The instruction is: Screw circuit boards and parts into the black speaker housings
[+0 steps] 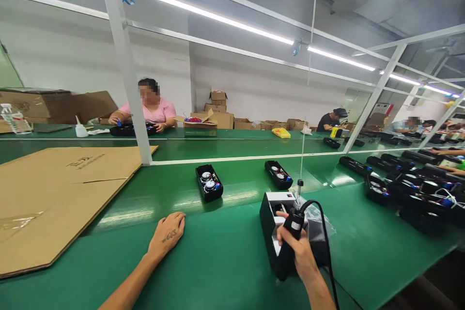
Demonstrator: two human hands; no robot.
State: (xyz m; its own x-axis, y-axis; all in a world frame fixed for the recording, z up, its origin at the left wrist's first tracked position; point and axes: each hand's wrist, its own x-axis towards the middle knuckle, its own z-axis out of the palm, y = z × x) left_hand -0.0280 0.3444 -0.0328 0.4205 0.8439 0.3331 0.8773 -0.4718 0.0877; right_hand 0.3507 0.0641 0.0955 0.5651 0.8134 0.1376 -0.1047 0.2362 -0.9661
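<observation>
My right hand (298,252) is wrapped round a black corded power tool (290,240), its tip down at an open black speaker housing (271,225) lying in front of me on the green bench (218,261). The tool's black cable (323,225) loops up and back beside my wrist. My left hand (167,236) rests on the bench top to the left, its fingers curled under and nothing seen in it. Two more black housings (209,183) (278,174) with round parts inside lie farther out on the belt.
A flattened cardboard sheet (54,193) covers the left of the bench. Several black housings (410,189) crowd the right side. A white frame post (125,63) stands ahead. A person in pink (152,106) works opposite; other people sit at the far right. Cardboard boxes (214,116) line the wall.
</observation>
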